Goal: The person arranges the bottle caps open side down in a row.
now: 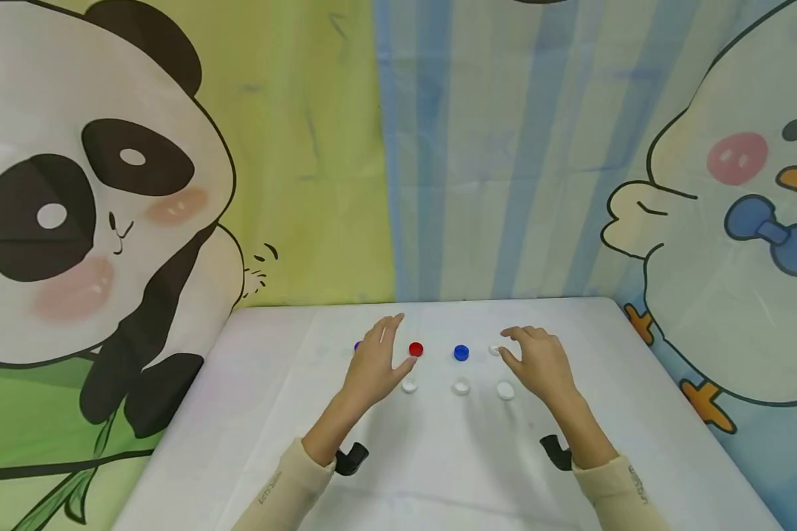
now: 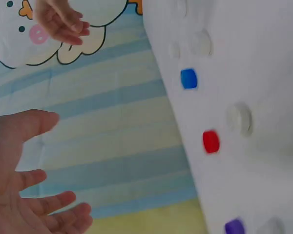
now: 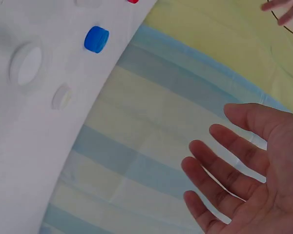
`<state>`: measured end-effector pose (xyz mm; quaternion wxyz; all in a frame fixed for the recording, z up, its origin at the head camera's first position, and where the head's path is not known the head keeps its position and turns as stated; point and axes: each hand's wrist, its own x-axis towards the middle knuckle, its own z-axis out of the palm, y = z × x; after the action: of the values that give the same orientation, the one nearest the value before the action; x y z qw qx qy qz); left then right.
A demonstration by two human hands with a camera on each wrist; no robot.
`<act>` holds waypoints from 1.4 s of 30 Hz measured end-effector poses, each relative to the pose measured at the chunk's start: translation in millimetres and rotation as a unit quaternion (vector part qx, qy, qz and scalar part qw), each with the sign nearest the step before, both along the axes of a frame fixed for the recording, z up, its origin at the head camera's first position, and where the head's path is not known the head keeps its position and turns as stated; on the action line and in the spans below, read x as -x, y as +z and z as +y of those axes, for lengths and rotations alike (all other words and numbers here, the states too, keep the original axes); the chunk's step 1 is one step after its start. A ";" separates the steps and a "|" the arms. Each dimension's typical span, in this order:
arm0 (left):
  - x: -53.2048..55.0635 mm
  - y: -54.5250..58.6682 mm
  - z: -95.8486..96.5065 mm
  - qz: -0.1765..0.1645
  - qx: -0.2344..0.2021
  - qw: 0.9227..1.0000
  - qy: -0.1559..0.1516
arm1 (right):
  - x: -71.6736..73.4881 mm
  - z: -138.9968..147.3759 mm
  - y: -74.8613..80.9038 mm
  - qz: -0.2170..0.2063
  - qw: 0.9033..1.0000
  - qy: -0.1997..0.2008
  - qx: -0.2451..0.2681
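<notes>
My left hand (image 1: 374,370) hangs above the white table with fingers spread and nothing held. Partly behind it peeks a purple bottle cap (image 2: 234,227); a red cap (image 1: 415,349) lies just right of its thumb. A blue cap (image 1: 461,352) sits between the two hands. My right hand (image 1: 542,365), also empty with relaxed fingers, hovers beside a small white cap (image 1: 494,349). Nearer to me lie larger white caps: one (image 1: 408,386) by the left thumb, another (image 1: 461,386) in the middle and a third (image 1: 505,390) below the right hand.
The white table (image 1: 425,472) ends at a back edge against a printed curtain (image 1: 478,147). A panda (image 1: 106,184) is printed on the left, a white bird (image 1: 724,295) on the right. Black straps (image 1: 350,459) sit at the wrists. Another white cap (image 2: 272,227) lies beside the purple one.
</notes>
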<state>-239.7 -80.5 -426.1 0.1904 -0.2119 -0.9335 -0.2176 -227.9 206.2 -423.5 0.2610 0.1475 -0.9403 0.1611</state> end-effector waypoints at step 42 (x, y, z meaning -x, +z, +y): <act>24.0 -134.7 166.7 -0.218 -0.196 0.950 -0.110 | 1.8 62.3 -131.8 -0.264 0.906 0.021 0.330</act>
<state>-263.7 86.2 -560.9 -0.0053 -0.2195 -0.8619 -0.4571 -229.7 268.5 -555.2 0.0336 0.0252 -0.8646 0.5007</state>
